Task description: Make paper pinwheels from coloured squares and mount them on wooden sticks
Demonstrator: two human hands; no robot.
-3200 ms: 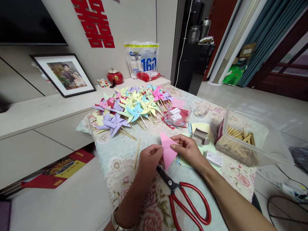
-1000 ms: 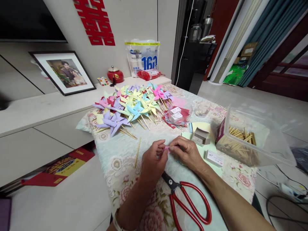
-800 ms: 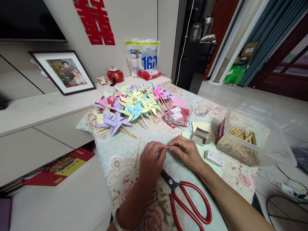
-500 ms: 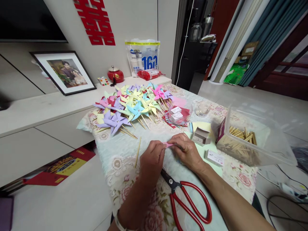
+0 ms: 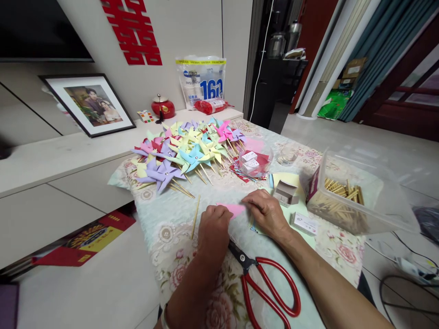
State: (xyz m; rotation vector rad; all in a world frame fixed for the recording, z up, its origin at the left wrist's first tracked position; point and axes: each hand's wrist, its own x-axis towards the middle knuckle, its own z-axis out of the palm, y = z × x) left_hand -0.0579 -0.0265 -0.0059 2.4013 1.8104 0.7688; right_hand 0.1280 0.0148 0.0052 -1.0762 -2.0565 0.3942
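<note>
A small piece of pink paper (image 5: 235, 209) lies between my hands, just above the tablecloth, opened to a pointed shape. My left hand (image 5: 215, 226) is closed on its left side, the fingertips partly hiding it. My right hand (image 5: 265, 212) has its thumb and fingers pinched together at the paper's right corner. Below my hands, the scissors (image 5: 255, 262) with red handles rest on the cloth, their blade tips under my left wrist. A thin wooden stick (image 5: 195, 217) lies just left of my left hand. Several finished paper pinwheels (image 5: 195, 157) are heaped beyond.
A clear bin (image 5: 370, 219) of short sticks stands right. Nearer are an opened small box (image 5: 286, 193), a closed white box (image 5: 303, 223) and pale green paper sheets (image 5: 288, 212). Behind them sits a clear bowl (image 5: 255, 162) with small boxes and red paper. A glass dish (image 5: 287, 156) is beside it.
The pink paper, folded narrow between my fingertips before, now shows wider and flatter. My right hand has shifted slightly right, and my left fingers have lowered over the paper.
</note>
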